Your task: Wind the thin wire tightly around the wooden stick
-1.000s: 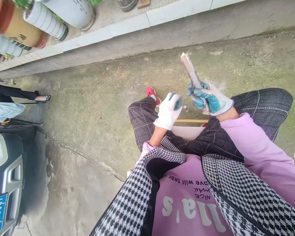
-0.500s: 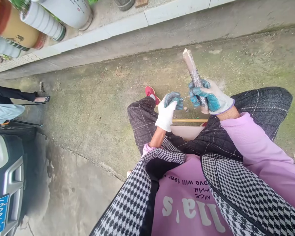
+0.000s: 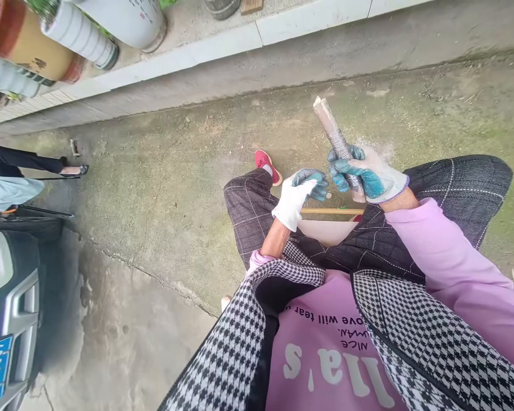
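My right hand (image 3: 370,168), in a white glove with a blue-green coated palm, is closed around the lower part of a short wooden stick (image 3: 326,118). Thin silvery wire (image 3: 339,142) is wound in tight turns about the stick's middle, partly hidden by my fingers. The stick tilts, its bare end pointing away to the upper left. My left hand (image 3: 302,191), gloved alike, is closed just left of it, fingertips curled near my right fingers. The thin loose strand it pinches is hardly visible now.
A yellowish bar (image 3: 329,211) lies across between my knees. Beyond my feet runs a raised ledge (image 3: 223,48) with potted plants (image 3: 85,37). At left are a parked car (image 3: 11,297) and another person's legs (image 3: 29,160).
My left hand has moved right, closer to my right hand, and the strand between them no longer shows clearly. The stick has tilted slightly further left and its top end is lower.
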Available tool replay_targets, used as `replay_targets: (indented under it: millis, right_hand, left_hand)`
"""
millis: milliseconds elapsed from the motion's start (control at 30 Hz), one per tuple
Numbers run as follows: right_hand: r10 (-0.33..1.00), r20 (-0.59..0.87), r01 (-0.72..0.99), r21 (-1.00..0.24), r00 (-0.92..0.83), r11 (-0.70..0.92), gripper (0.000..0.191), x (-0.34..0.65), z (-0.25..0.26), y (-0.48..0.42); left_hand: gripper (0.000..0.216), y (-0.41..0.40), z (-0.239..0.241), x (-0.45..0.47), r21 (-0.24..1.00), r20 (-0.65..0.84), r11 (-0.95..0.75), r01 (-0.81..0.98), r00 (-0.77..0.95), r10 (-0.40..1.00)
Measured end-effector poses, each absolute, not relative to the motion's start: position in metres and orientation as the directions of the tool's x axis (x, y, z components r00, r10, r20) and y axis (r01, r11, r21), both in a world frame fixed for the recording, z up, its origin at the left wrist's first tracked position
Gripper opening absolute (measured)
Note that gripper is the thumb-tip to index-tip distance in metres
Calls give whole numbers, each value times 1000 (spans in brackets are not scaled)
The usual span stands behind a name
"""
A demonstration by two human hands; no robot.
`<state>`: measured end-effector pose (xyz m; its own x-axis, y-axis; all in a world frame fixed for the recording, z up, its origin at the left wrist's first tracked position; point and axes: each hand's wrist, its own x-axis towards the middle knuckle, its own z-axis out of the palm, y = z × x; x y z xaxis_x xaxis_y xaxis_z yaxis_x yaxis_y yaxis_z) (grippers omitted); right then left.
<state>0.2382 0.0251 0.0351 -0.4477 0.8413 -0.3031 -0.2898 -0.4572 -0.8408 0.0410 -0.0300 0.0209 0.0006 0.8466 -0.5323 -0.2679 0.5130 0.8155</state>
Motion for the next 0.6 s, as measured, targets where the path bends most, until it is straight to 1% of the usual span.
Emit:
replay_targets:
  millis: [167, 267, 367, 500, 600]
  right_hand:
    - [834, -300, -272, -847, -463, -456, 48, 240, 34, 26]
    - [846, -294, -286, -848, -445, -446, 49, 243, 34, 27]
    - [862, -281, -318, -845, -421, -431, 50, 245, 34, 28]
    - [863, -298, -315, -841, -408, -440, 51, 246, 33, 29]
    - [872, -301, -306, -850, -387, -429, 52, 247, 33, 30]
  left_hand:
    - [34, -29, 19, 41, 804, -552, 524, -281, -25, 833]
    - [31, -27, 18, 40, 831, -528, 473, -292, -146, 837]
    - [31, -26, 16, 38, 843, -500, 406, -352, -237, 833]
    - [29, -26, 19, 38, 778, -529, 372, -507, -209, 822]
    - [24, -28, 27, 40, 716, -581, 431, -549, -127, 804]
